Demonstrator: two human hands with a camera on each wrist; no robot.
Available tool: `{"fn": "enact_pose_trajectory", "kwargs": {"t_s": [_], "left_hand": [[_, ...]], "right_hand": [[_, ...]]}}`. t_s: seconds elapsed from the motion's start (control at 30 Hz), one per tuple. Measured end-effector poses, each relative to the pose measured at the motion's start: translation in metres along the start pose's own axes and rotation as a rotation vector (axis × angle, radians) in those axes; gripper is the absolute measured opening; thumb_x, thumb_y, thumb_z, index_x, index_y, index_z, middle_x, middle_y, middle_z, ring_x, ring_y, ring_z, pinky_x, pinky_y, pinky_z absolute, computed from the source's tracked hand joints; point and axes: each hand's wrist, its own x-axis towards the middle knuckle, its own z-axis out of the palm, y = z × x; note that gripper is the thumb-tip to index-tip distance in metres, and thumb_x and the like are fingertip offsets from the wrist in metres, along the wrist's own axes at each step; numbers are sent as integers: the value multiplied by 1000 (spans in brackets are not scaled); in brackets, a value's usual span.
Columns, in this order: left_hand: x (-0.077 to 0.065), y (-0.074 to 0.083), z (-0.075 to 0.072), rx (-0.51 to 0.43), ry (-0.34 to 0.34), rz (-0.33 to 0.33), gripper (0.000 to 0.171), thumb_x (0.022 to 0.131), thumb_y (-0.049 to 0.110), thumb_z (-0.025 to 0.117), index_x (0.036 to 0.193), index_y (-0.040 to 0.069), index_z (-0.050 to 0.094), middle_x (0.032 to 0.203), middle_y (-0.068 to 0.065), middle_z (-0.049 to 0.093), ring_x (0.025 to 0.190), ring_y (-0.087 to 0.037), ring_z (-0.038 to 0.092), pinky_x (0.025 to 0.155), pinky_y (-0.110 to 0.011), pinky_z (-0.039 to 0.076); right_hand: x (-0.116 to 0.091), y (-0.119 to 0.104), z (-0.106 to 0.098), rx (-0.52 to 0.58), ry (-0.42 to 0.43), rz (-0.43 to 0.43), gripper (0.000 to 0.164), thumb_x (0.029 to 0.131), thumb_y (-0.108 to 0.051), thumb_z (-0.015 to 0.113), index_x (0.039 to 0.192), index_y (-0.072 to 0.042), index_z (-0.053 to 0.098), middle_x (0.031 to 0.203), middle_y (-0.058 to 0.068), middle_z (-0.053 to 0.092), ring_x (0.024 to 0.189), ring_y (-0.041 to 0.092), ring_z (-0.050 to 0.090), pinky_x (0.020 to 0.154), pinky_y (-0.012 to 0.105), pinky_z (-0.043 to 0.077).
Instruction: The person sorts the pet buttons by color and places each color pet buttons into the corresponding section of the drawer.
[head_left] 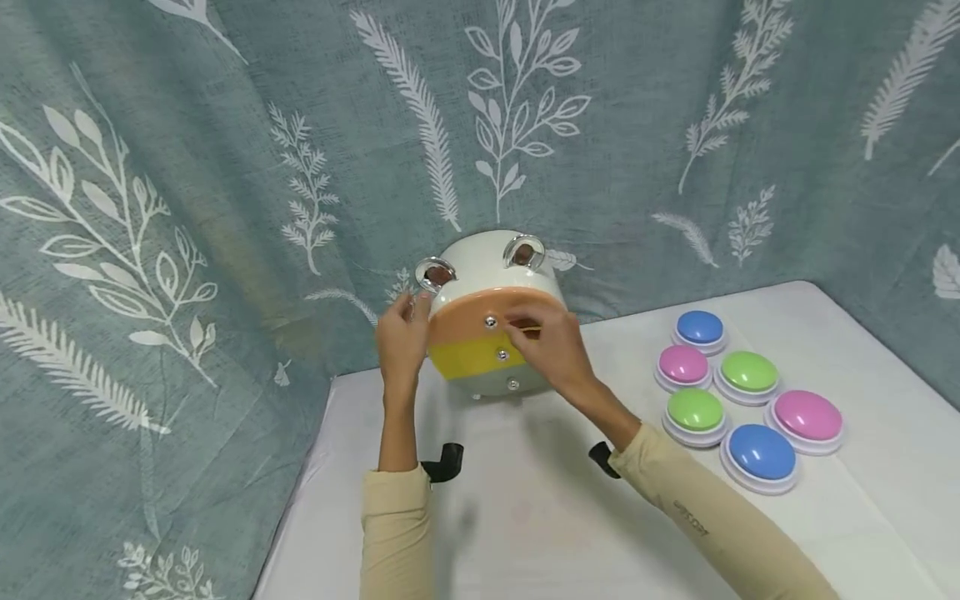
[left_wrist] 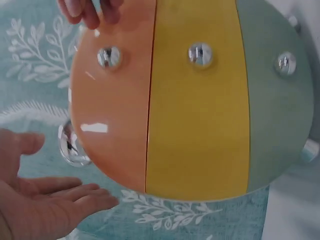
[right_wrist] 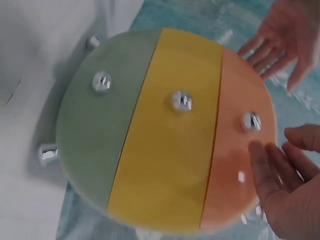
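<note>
A small rounded chest of drawers [head_left: 480, 258] stands at the table's back, with a white body, silver feet and two silver ring-shaped ears on top. Its front has an orange drawer [left_wrist: 112, 95], a yellow drawer [left_wrist: 200, 125] and a green drawer [left_wrist: 275, 110], each with a silver knob. My left hand [head_left: 401, 342] is beside the left ear [head_left: 435, 273], thumb and fingers apart, holding nothing. In front of the orange drawer's right part is my right hand [head_left: 553, 346], its loosely extended fingers close to the orange drawer's knob [right_wrist: 251, 121] and nothing between them.
Several domed buttons in blue, pink and green, such as a blue button [head_left: 762, 452], sit on white bases on the right of the white table [head_left: 517, 533]. Right behind the chest hangs a teal leaf-patterned curtain [head_left: 622, 175]. Black curved pieces [head_left: 450, 461] show beside both sleeves.
</note>
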Motion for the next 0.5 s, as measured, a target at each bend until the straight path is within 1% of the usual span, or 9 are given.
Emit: {"fn": "enact_pose_trajectory", "kwargs": {"t_s": [0.13,0.23,0.3,0.33,0.37,0.4,0.43,0.47,0.5], "left_hand": [[18,-3,0,49,-139,-73,73,107,47,55,156,-5,41,164,-19,43,153,-38,44,121,-54,43],[26,-3,0,32,-257,-122,80,105,51,56,158,-5,36,171,-13,33,160,-35,30,124,-51,41],[30,-4,-3,38,-319,-141,84,104,55,57,160,-3,33,170,-15,34,140,-32,58,113,-45,51],[32,-5,-3,29,-345,-149,81,103,55,57,157,-3,43,160,-19,50,120,-28,69,101,-40,56],[34,-6,-3,17,-372,-158,74,103,56,58,148,-2,54,143,-18,65,98,-21,70,87,-36,57],[35,-5,-4,21,-392,-168,66,102,58,58,133,0,64,126,-16,71,84,-18,65,78,-34,55],[35,-6,-3,19,-407,-183,57,102,58,58,112,3,67,105,-13,70,74,-16,56,72,-33,52],[36,-7,-3,19,-422,-201,53,101,59,58,101,6,63,96,-9,66,70,-15,51,69,-34,50],[37,-7,-3,8,-442,-222,52,101,59,58,98,7,60,93,-8,63,78,-17,58,71,-36,54]], "right_hand": [[10,-1,18,-52,-1,-42,15,91,-1,77,104,5,80,106,20,79,99,32,77,87,39,65],[11,-2,26,-133,10,-40,15,89,-1,79,104,4,80,105,17,79,98,29,76,87,40,64],[12,-3,32,-179,26,-30,15,89,-4,80,103,2,80,104,15,79,96,28,75,85,39,62],[12,-4,34,-198,35,-27,15,89,-6,81,102,1,80,104,14,79,95,27,75,85,39,62],[12,-3,36,-219,45,-27,15,89,-8,82,101,0,80,103,13,79,95,26,75,85,39,62],[11,-3,38,-237,55,-29,15,89,-10,83,101,0,81,102,12,79,94,26,75,85,39,61],[11,-3,39,-255,64,-33,15,89,-11,83,100,-1,81,102,11,79,94,26,74,85,38,60],[11,-2,41,-270,70,-37,16,88,-12,84,99,-1,81,101,11,79,93,26,74,84,38,60],[10,-2,42,-288,75,-47,16,88,-12,84,98,-1,80,100,11,78,92,26,73,83,38,60]]}}
